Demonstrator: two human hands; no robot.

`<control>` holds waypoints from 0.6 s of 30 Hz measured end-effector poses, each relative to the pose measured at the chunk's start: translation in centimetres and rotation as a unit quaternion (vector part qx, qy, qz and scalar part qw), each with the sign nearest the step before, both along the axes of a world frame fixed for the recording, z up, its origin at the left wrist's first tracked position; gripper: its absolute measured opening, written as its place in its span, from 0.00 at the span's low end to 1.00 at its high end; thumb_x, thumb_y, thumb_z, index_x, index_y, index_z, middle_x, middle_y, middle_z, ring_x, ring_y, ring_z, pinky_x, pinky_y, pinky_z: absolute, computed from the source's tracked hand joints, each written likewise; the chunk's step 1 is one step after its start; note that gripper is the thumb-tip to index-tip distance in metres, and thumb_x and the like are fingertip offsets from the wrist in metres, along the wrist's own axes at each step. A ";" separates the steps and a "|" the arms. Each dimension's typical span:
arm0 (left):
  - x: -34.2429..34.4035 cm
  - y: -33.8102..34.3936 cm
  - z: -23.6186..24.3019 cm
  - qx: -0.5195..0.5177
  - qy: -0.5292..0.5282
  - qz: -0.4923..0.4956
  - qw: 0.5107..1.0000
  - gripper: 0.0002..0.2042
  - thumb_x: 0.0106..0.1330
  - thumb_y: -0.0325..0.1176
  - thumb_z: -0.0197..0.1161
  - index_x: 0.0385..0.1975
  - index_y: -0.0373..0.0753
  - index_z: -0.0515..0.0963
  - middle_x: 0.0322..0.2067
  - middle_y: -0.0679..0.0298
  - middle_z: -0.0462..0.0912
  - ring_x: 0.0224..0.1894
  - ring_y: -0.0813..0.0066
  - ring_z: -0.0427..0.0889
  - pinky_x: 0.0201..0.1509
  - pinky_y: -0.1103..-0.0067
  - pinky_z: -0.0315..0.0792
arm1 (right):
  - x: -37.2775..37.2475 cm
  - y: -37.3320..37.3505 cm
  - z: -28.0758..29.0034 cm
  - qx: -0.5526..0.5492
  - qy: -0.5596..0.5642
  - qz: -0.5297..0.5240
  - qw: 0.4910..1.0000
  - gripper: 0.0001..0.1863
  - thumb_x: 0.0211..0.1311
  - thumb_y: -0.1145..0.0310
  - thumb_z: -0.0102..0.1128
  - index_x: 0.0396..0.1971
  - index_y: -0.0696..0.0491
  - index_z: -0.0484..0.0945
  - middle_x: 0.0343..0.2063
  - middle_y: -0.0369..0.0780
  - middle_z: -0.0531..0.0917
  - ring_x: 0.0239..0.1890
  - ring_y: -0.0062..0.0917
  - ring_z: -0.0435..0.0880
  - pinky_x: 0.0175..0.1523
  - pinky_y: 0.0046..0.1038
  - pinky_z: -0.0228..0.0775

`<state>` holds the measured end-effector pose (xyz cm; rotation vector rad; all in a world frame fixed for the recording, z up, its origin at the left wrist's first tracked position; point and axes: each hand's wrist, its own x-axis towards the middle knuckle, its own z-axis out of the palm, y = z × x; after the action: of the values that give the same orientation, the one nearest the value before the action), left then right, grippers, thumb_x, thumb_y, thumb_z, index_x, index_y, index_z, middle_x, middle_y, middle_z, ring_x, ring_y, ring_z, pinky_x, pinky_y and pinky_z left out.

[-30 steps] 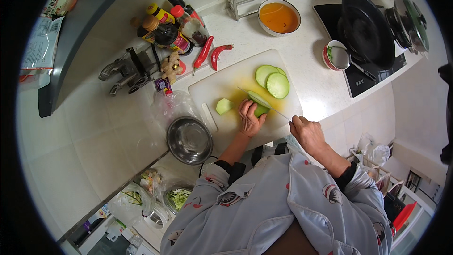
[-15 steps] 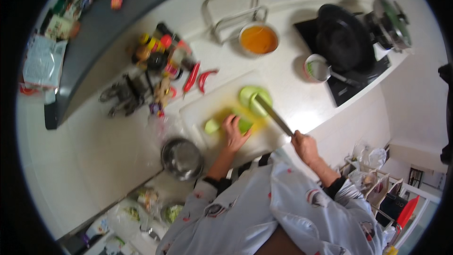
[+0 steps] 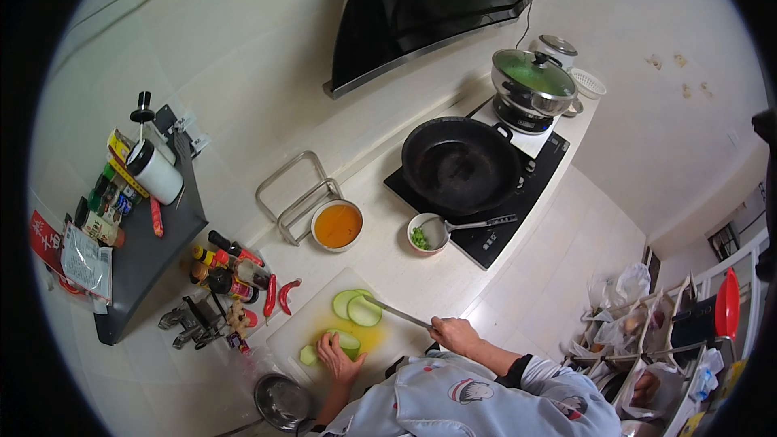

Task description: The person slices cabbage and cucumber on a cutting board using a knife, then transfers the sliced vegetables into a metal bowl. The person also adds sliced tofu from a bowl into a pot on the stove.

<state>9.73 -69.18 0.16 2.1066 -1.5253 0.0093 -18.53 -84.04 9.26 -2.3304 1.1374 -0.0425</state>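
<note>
On the white cutting board (image 3: 303, 332) lies a green vegetable piece (image 3: 346, 340) under my left hand (image 3: 337, 358), which presses down on it. Two cut green slices (image 3: 356, 307) lie at the board's far side, and a small end piece (image 3: 307, 354) sits left of my hand. My right hand (image 3: 455, 333) grips the handle of a knife (image 3: 392, 313), whose blade points left and reaches over the slices.
Two red chillies (image 3: 278, 297), sauce bottles (image 3: 227, 263) and ginger sit left of the board. A steel bowl (image 3: 282, 401) is near me. Beyond are an orange-liquid bowl (image 3: 337, 226), a wire rack (image 3: 295, 194), a small bowl with a spoon (image 3: 426, 233), a black wok (image 3: 460, 163) and a lidded pot (image 3: 532, 81).
The view has tilted up, showing the wall and hood. My right hand has lifted the knife, its blade now over the slices. My left hand stays on the vegetable.
</note>
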 end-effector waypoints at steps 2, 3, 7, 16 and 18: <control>-0.5 -0.4 1.1 -0.002 -0.016 0.006 1.000 0.46 0.34 0.45 0.77 0.57 0.35 0.61 0.56 0.49 0.60 0.59 0.45 0.58 0.64 0.51 0.52 | -0.7 -0.6 0.0 0.003 0.004 0.004 1.000 0.15 0.64 0.57 0.49 0.33 0.56 0.73 0.23 0.49 0.82 0.29 0.46 0.82 0.33 0.45 0.74; -0.8 -0.6 1.7 -0.001 -0.023 0.009 1.000 0.46 0.35 0.45 0.77 0.56 0.35 0.62 0.56 0.49 0.61 0.59 0.45 0.58 0.64 0.51 0.52 | -0.9 -0.9 0.0 0.010 0.007 0.007 1.000 0.15 0.65 0.57 0.49 0.33 0.56 0.73 0.23 0.49 0.81 0.29 0.46 0.82 0.34 0.45 0.74; -1.8 -2.6 4.0 0.017 -0.071 0.011 0.997 0.35 0.44 0.41 0.72 0.53 0.33 0.65 0.54 0.47 0.63 0.58 0.46 0.60 0.64 0.50 0.51 | -2.1 -2.2 0.2 0.019 -0.010 0.011 1.000 0.15 0.65 0.57 0.49 0.34 0.55 0.72 0.23 0.49 0.81 0.29 0.46 0.82 0.34 0.45 0.74; -0.6 -10.8 -0.4 0.172 -0.029 0.049 0.984 0.27 0.53 0.37 0.67 0.53 0.35 0.70 0.47 0.51 0.76 0.52 0.53 0.74 0.56 0.62 0.66 | -4.4 -4.1 -2.4 0.047 -0.042 -0.014 0.998 0.11 0.59 0.61 0.54 0.33 0.54 0.74 0.23 0.50 0.81 0.27 0.46 0.82 0.33 0.45 0.73; -0.4 -11.9 -2.0 0.219 -0.018 0.075 0.973 0.24 0.54 0.37 0.68 0.49 0.36 0.71 0.45 0.51 0.76 0.52 0.53 0.74 0.56 0.62 0.67 | -4.7 -4.5 -2.4 0.017 -0.026 -0.010 0.999 0.13 0.62 0.59 0.54 0.28 0.55 0.72 0.22 0.50 0.80 0.26 0.47 0.81 0.32 0.45 0.73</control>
<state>9.35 -81.03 -1.84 2.5740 -1.4881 -0.2572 -23.25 -88.50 6.87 -2.2764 1.1270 -0.0889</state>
